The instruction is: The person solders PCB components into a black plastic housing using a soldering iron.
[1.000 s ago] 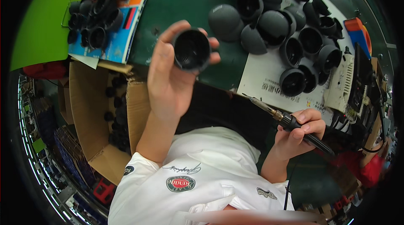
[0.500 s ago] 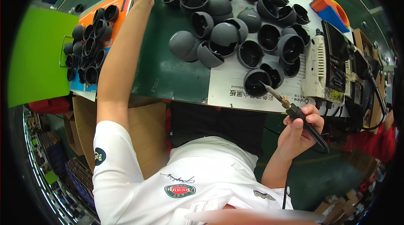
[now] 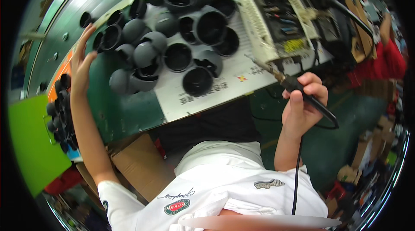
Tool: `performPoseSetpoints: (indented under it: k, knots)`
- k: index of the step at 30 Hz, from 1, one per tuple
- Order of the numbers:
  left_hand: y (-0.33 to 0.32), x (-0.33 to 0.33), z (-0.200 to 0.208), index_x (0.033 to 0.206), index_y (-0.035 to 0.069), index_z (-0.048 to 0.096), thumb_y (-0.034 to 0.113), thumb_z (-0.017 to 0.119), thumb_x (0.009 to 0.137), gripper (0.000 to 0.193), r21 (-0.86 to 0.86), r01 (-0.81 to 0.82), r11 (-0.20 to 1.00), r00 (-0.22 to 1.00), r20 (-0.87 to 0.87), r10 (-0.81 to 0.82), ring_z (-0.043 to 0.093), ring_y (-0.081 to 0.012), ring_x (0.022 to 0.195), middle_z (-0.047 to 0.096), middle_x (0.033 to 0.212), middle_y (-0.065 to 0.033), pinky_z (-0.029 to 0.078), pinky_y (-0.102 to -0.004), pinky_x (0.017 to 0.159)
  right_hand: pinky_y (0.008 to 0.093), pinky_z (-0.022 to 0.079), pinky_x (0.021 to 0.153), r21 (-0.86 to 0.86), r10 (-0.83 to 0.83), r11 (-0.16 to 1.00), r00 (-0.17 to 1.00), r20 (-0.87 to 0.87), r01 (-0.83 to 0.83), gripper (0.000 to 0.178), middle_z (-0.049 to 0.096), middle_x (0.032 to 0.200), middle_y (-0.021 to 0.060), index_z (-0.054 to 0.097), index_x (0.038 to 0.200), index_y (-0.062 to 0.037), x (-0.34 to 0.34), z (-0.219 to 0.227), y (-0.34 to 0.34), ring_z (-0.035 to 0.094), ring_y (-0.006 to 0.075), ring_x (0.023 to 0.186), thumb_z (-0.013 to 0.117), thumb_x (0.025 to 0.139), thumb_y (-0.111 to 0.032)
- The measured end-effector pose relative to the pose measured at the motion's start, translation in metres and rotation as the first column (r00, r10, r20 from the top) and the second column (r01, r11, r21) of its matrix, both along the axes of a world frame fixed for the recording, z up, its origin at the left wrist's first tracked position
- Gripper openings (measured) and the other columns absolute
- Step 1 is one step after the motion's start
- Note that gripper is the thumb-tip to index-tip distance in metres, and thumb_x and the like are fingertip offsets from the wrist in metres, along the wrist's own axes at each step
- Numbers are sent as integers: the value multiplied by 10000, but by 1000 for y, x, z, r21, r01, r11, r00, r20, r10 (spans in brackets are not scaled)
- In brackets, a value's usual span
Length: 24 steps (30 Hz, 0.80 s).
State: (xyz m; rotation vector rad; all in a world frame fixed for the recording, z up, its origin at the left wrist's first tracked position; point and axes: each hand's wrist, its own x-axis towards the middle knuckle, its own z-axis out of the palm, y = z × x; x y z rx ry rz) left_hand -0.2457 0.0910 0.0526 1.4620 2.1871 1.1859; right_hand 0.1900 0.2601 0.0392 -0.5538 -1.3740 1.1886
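Observation:
My right hand (image 3: pixel 304 101) grips the black handle of a soldering iron (image 3: pixel 309 100). Its metal tip points up and left, in the air near the white board's (image 3: pixel 173 112) right part. My left hand (image 3: pixel 82 66) is open at the far left, its fingers stretched toward the back of the table. Just beyond its fingertips lies a small dark cup-shaped shell (image 3: pixel 85 19). Several dark grey, hollow round shells (image 3: pixel 177 56) crowd the board and green table, some opening upward, others dome side up. The nearest shell (image 3: pixel 197 81) opens upward close to the front edge.
A worn soldering station (image 3: pixel 281 19) stands at the right back, with a black cable (image 3: pixel 363 23) curving beside it. More dark shells (image 3: pixel 60 114) are piled on an orange and blue sheet at left, by a bright green panel (image 3: pixel 28 140). An open cardboard box (image 3: pixel 140 166) sits below the table.
My left hand has let go of a dark piece it held at the far edge, and its fingers are now spread. The view has turned and shifted right. The iron's tip no longer overlaps the nearest shell.

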Motion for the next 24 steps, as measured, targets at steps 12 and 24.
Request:
performPoseSetpoints:
  k: [12, 24]
  knots:
    - [-30, 11, -36, 1046, 56, 652, 136, 617, 858, 207, 77, -305, 949, 934, -172, 314, 561, -155, 1011, 566, 1182, -65, 457, -251, 808, 265, 477, 749, 507, -377, 836, 892, 250, 210, 253, 589, 972, 120, 544, 863, -52, 22, 13, 23, 581, 174, 856, 747, 727, 15]
    - [26, -24, -26, 1194, 27, 523, 29, 614, 751, 453, 422, 58, 905, 779, -586, 223, 571, -242, 1017, 584, 1094, -134, 471, -334, 868, 231, 494, 562, 325, -412, 878, 901, 139, 352, 134, 617, 888, 175, 543, 907, 31, 22, 17, 38, 549, 150, 612, 647, 822, 19]
